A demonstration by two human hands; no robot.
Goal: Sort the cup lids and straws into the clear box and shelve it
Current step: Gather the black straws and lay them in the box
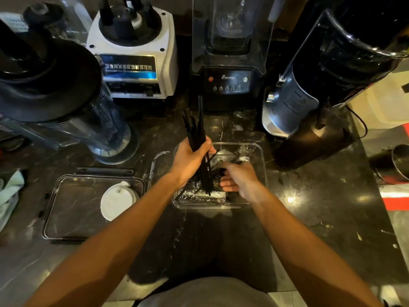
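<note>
Both hands over the clear box (261, 156): left (190, 160) grips straws (200, 138), right (239, 178) loosely curled inside its rim

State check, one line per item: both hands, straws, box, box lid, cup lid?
Left hand: grips straw bundle.
Right hand: inside box, grip unclear.
Straw bundle: tilted, lower ends in box.
Box: open, on counter.
Box lid: off, flat.
Cup lid: on box lid.

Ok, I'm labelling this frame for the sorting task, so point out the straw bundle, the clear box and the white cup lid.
straw bundle (200, 134), head view, on the black stems above the left hand's grip.
clear box (262, 165), head view, on its right wall.
white cup lid (117, 201), head view, on its flat top.
</note>
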